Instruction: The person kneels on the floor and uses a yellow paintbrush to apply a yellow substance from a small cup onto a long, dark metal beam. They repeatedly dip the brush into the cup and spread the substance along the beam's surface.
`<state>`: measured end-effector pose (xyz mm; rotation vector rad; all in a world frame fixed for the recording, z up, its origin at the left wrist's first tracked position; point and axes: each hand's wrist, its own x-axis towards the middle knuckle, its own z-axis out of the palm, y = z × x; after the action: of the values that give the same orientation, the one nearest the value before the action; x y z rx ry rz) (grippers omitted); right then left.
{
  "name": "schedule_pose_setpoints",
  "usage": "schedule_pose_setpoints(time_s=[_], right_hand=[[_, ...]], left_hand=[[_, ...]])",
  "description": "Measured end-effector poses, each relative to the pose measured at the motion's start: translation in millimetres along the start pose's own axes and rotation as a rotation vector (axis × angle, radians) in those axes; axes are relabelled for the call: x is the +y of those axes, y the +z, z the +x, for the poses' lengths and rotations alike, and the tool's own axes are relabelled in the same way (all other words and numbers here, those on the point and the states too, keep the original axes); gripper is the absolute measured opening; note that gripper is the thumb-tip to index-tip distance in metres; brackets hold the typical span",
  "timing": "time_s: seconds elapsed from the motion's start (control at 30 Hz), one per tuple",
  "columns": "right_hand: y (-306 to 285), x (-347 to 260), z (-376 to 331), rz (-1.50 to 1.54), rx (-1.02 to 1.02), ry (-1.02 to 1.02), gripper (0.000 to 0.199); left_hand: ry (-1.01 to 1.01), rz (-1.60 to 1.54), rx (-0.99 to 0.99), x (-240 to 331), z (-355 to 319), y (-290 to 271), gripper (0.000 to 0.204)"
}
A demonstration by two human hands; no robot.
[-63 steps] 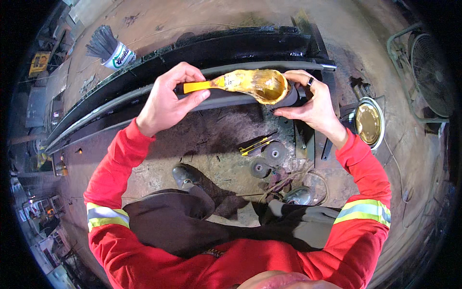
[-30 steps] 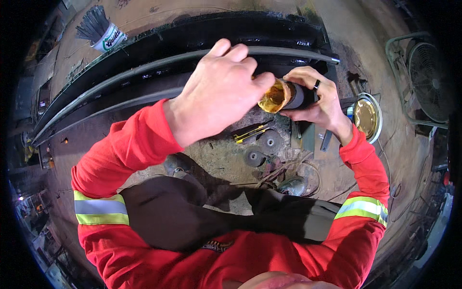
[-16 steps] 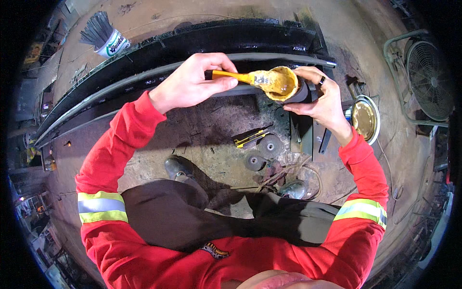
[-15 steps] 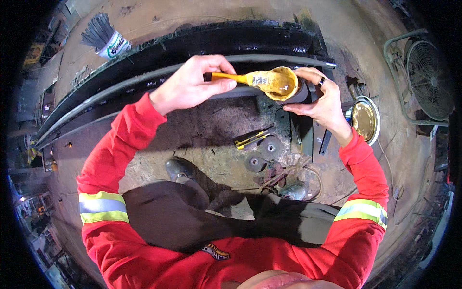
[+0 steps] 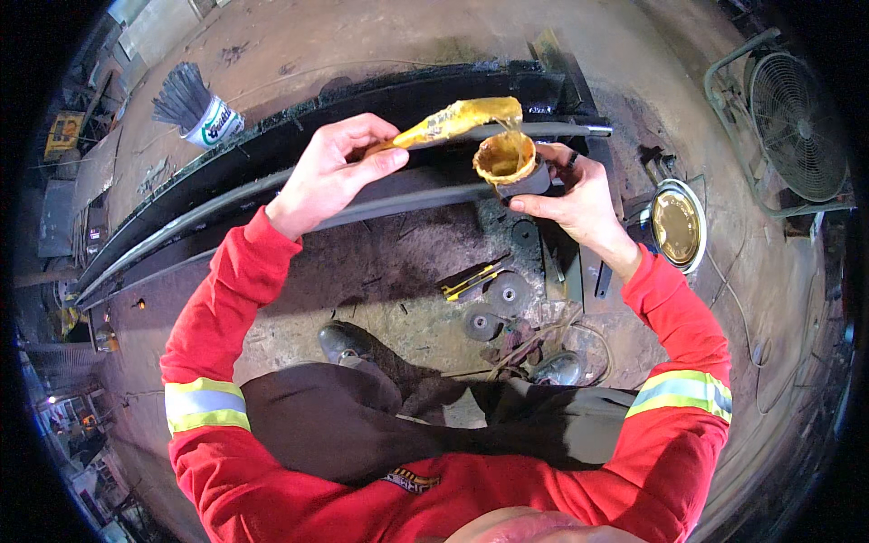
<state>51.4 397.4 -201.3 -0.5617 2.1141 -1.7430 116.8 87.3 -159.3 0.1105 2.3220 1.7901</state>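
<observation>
My left hand (image 5: 337, 167) pinches the yellow handle of a paintbrush (image 5: 453, 120), its flat end coated in thick, amber stuff. The brush is held above a small dark cup (image 5: 525, 183), and a strand of liquid runs from its tip toward the cup's mouth. Yellowish smears cover the cup's rim. Around the cup's right side, my right hand (image 5: 577, 197) has its fingers wrapped, tilting it slightly. Both hands are over long dark metal bars (image 5: 416, 197) and a black-coated beam (image 5: 380, 95).
At right stand a round tin (image 5: 677, 226) with a shiny amber top and a large floor fan (image 5: 797, 127). Grinding discs (image 5: 508, 293), a yellow-and-black tool (image 5: 471, 282) and a cable lie near my boots. A white bucket (image 5: 215, 123) of dark rods stands upper left.
The paintbrush has come up out of the cup and now drips above it. The cup has shifted left and down with my right hand. My left hand has moved slightly left.
</observation>
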Motion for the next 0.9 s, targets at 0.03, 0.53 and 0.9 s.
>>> schedule_pose_setpoints(time_s=[0.03,0.53,0.9], right_hand=[[3,-5,-3,0.033,0.001,0.026,0.066],[-5,16,-2,-0.025,0.020,-0.057,0.061],[-8,8,5,0.159,0.060,-0.131,0.062]], left_hand=[[0.030,-0.029,0.011,3,0,0,0.017],[0.191,0.108,0.295,51,-15,-36,0.021],[0.044,0.891,0.431,-25,-8,-24,0.019]])
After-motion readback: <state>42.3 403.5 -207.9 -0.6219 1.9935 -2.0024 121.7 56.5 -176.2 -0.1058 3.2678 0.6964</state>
